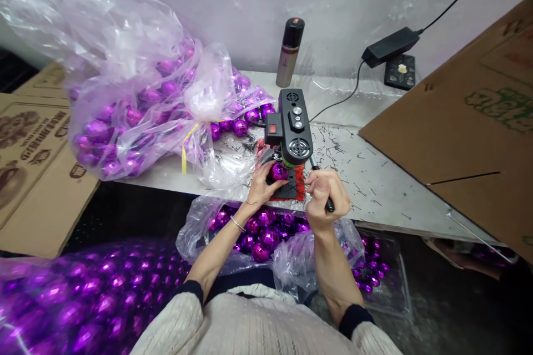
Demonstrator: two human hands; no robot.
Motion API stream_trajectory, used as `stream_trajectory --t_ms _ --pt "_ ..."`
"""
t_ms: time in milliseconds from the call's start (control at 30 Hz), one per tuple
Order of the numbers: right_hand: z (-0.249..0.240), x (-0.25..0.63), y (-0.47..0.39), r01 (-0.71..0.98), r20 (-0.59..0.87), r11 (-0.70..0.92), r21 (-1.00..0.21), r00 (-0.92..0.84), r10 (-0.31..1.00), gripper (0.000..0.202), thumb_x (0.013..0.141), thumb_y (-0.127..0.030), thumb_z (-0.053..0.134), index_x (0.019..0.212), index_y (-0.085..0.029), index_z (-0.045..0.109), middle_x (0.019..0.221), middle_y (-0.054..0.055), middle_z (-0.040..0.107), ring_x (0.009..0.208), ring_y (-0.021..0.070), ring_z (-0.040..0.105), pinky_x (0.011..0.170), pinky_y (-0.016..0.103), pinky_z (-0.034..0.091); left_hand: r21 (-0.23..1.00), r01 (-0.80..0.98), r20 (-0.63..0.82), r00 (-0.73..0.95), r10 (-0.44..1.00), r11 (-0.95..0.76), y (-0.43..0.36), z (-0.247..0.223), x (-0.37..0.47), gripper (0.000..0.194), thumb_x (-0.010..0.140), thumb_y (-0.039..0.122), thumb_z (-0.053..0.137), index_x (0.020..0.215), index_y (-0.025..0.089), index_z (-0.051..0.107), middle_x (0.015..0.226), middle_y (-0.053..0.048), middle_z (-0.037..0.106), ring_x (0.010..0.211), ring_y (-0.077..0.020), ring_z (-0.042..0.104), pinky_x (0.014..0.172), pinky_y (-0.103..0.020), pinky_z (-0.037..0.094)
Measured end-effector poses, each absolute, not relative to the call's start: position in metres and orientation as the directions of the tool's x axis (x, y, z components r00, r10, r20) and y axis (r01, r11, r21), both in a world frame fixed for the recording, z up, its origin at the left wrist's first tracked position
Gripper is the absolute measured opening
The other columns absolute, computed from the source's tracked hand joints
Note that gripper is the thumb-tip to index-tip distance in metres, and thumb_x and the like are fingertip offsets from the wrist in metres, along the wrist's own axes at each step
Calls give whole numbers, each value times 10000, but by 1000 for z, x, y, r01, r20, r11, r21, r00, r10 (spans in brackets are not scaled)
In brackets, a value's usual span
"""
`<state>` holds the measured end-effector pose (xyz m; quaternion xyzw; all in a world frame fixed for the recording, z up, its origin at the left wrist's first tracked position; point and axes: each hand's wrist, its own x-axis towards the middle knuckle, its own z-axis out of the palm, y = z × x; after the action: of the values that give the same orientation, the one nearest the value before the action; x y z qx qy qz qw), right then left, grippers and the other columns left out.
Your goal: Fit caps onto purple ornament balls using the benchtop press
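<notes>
My left hand (pixel 263 184) grips a shiny purple bauble (pixel 278 171) between thumb and fingers. It holds the bauble under the head of a small black bench drill press (pixel 295 125) with a red switch. The drill's tip is hidden behind the bauble and the housing. My right hand (pixel 327 197) is wrapped around the black-ended lever (pixel 330 205) on the press's right side. Below the bauble lies a dark base plate (pixel 287 191) on a red mat (pixel 300 187). Just below my wrists, an open plastic bag holds several loose purple baubles (pixel 266 236).
A clear bag of purple baubles (pixel 125 122) fills the table's left side. Behind the press stand a spray can (pixel 290 52) and a black power adapter (pixel 391 46) beside a phone (pixel 400 72). A cardboard box (pixel 466 122) juts in from the right. Dark shavings litter the white tabletop (pixel 353 177).
</notes>
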<state>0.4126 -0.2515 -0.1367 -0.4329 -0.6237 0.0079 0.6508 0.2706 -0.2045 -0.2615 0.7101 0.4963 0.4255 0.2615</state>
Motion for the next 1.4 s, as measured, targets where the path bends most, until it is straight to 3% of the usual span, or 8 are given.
stream_trajectory --t_ms 133,367,700,967,1233,1400 --pt "-138 413 -252 525 808 633 -569 212 550 281 978 -143 484 713 -217 538 676 -6 604 660 135 611 605 295 452 758 504 350 221 910 -414 -201 -263 273 689 821 547 793 1383 206 590 1362 -162 662 1291 -338 620 1116 -530 472" --pt "-145 416 -252 513 814 649 -562 200 546 275 964 -135 498 710 -220 561 666 -3 613 666 149 622 606 302 462 748 489 407 197 892 -449 -199 -275 272 730 791 553 819 1375 181 589 1314 -163 693 1245 -323 654 1096 -509 495" --pt "-196 414 -251 529 864 692 -490 194 464 270 1018 -256 441 770 -229 545 722 -2 625 646 137 605 604 301 489 735 490 430 198 881 -469 -200 -278 273 728 799 584 796 1377 193 587 1289 -160 701 1214 -322 664 1063 -506 508" --pt "-209 413 -248 533 872 695 -483 220 437 308 1041 -307 415 764 -237 529 712 -22 611 634 129 600 768 364 553 741 463 451 194 871 -486 -201 -280 273 716 821 583 775 1380 180 578 1284 -166 695 1210 -320 660 1055 -503 507" --pt "-218 411 -245 420 838 726 -545 261 479 312 1042 -339 409 766 -238 513 749 -10 577 628 133 579 633 332 540 749 468 439 179 881 -469 -198 -282 274 708 804 561 802 1366 188 590 1266 -162 704 1194 -335 670 1042 -525 512" --pt "-220 411 -243 416 828 717 -560 254 499 292 1036 -326 400 778 -241 507 745 -6 566 656 147 600 648 348 556 754 452 448 179 876 -477 -195 -282 274 702 805 565 799 1351 173 597 1264 -164 705 1187 -325 672 1037 -509 523"
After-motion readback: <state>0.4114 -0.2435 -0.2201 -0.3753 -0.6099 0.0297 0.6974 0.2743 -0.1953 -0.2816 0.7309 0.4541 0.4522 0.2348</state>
